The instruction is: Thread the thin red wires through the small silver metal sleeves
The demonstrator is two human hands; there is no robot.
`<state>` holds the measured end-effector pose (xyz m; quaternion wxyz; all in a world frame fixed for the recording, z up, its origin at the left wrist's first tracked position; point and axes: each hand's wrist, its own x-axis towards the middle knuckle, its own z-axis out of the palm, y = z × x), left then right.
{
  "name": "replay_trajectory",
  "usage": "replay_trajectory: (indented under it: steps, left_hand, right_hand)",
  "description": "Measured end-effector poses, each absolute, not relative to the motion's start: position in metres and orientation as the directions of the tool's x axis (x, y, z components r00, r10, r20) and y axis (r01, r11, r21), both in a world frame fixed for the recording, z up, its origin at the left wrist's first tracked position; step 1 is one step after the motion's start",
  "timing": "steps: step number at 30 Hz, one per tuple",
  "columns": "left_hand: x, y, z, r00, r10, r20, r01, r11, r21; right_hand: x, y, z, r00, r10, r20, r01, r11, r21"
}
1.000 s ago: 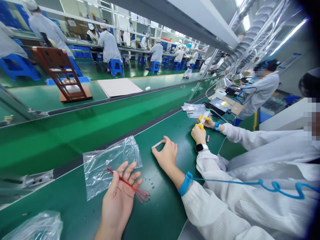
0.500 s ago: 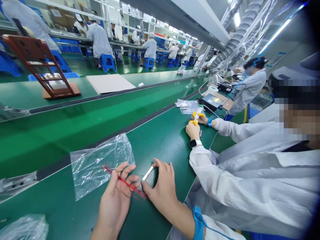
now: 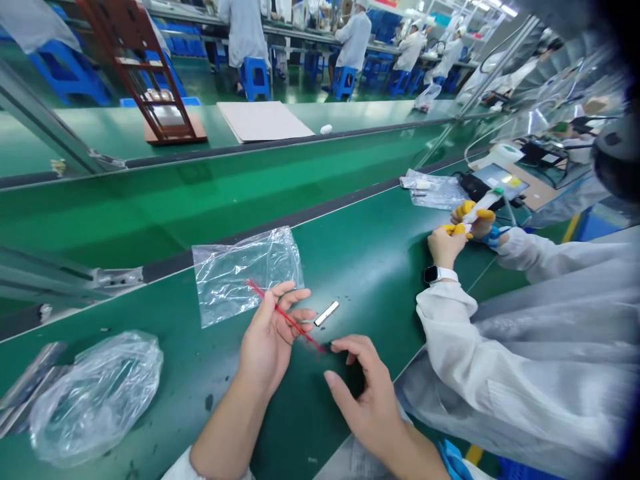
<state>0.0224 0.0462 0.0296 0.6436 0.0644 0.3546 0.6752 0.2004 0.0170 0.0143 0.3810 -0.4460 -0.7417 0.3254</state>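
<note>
My left hand (image 3: 273, 330) lies palm up on the green bench and holds a bundle of thin red strips (image 3: 285, 317) across its fingers. My right hand (image 3: 363, 393) hovers just right of it, fingers curled, fingertips at the strips' right end; whether it pinches them I cannot tell. A small silver bar (image 3: 327, 313) lies flat on the bench just beyond both hands, touched by neither. A flat clear plastic bag (image 3: 240, 270) lies behind my left hand.
A crumpled clear bag (image 3: 95, 393) lies at the near left. A co-worker in a white coat sits at the right, hands in yellow finger cots (image 3: 465, 223) on a small white part. A green conveyor belt (image 3: 210, 187) runs behind the bench.
The silver bar has left my right hand and now lies on the bench. My right hand has drawn back toward me, to the strips' end. The camera has tilted down and left.
</note>
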Motion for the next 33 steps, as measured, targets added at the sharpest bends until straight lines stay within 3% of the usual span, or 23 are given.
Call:
replay_trajectory:
  steps: [11, 28, 31, 33]
  left_hand:
    - [0.025, 0.044, 0.033, -0.167, 0.911, -0.377, -0.802, 0.096, 0.589]
    - [0.024, 0.044, 0.030, -0.166, 0.925, -0.342, -0.783, 0.087, 0.616]
    - [0.019, 0.045, 0.032, -0.194, 0.912, -0.361, -0.794, 0.070, 0.604]
    - [0.015, 0.046, 0.033, -0.214, 0.901, -0.376, -0.802, 0.057, 0.595]
  right_hand:
    - [0.190, 0.023, 0.018, -0.288, 0.956, 0.060, 0.313, 0.153, -0.937]
    - [0.207, 0.037, 0.037, -0.296, 0.940, 0.167, 0.409, 0.283, -0.867]
    - [0.248, 0.036, 0.035, -0.313, 0.947, 0.075, 0.347, 0.187, -0.919]
    - [0.283, 0.035, 0.031, -0.306, 0.949, -0.079, 0.270, 0.007, -0.963]
